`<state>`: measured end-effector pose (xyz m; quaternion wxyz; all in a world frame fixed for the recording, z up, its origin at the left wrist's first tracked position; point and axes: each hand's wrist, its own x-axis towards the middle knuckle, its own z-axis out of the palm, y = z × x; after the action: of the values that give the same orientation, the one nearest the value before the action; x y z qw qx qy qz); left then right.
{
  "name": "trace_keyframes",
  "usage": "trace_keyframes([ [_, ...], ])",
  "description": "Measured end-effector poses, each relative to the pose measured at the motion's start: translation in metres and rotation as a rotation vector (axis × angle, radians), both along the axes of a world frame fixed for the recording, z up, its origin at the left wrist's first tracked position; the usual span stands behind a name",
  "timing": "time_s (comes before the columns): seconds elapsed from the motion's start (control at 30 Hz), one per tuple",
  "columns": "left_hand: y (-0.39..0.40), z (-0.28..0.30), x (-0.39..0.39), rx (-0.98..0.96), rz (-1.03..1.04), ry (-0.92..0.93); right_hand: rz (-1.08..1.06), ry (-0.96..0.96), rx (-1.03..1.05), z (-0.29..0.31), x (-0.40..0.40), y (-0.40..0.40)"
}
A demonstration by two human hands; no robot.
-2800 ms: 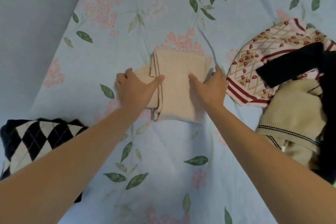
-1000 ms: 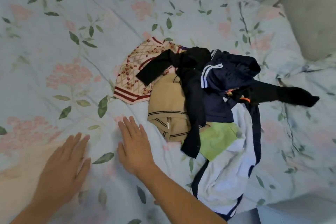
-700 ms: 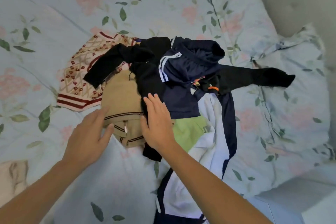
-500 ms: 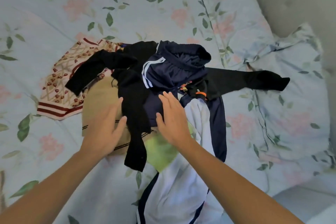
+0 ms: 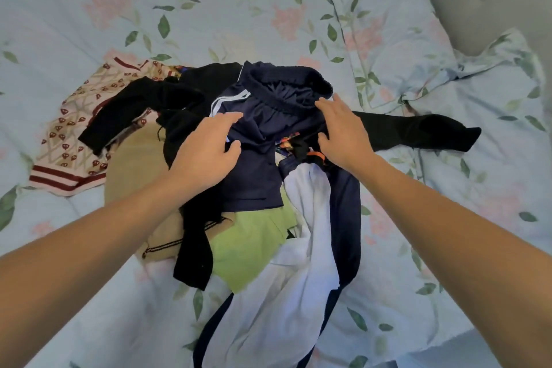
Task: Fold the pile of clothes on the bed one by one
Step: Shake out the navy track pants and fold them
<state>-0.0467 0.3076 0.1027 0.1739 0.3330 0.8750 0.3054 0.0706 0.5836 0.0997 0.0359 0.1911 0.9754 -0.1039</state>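
Both hands are lying spread on the navy shorts (image 5: 257, 140) topping the clothes pile (image 5: 248, 236) on the bed (image 5: 209, 9): left hand (image 5: 206, 152) and right hand (image 5: 343, 131) gripping nothing.

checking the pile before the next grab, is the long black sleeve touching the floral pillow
Touching. The head view shows the long black sleeve lying across the floral pillow, with no gap.

clothes pile (image 5: 257, 164) | unfolded, jumbled | mid bed; navy shorts (image 5: 263, 128) on top

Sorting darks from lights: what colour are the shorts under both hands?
Navy shorts with white side stripes, head view.
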Motion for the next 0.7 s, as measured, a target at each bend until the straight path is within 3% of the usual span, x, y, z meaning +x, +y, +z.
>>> trace_keyframes([
  [0.17, 0.083, -0.015, -0.014, -0.056, -0.177, 0.007, 0.206, -0.109, -0.005, -0.015, -0.031, 0.057],
  [0.27, 0.132, -0.032, -0.026, -0.082, -0.171, 0.083, 0.292, -0.065, 0.057, -0.034, -0.054, 0.079],
  [0.37, 0.16, -0.054, -0.047, -0.249, -0.205, 0.236, 0.386, 0.02, 0.214, -0.051, -0.062, 0.103],
  [0.5, 0.165, -0.056, -0.058, -0.484, -0.243, 0.46, 0.481, 0.019, 0.227, -0.055, -0.053, 0.125],
  [0.6, 0.148, -0.031, -0.06, -0.652, -0.264, 0.423, 0.474, -0.026, 0.107, -0.035, -0.042, 0.131],
  [0.7, 0.119, 0.014, -0.064, -0.644, -0.304, 0.327, 0.481, -0.075, 0.031, 0.009, -0.035, 0.133],
])
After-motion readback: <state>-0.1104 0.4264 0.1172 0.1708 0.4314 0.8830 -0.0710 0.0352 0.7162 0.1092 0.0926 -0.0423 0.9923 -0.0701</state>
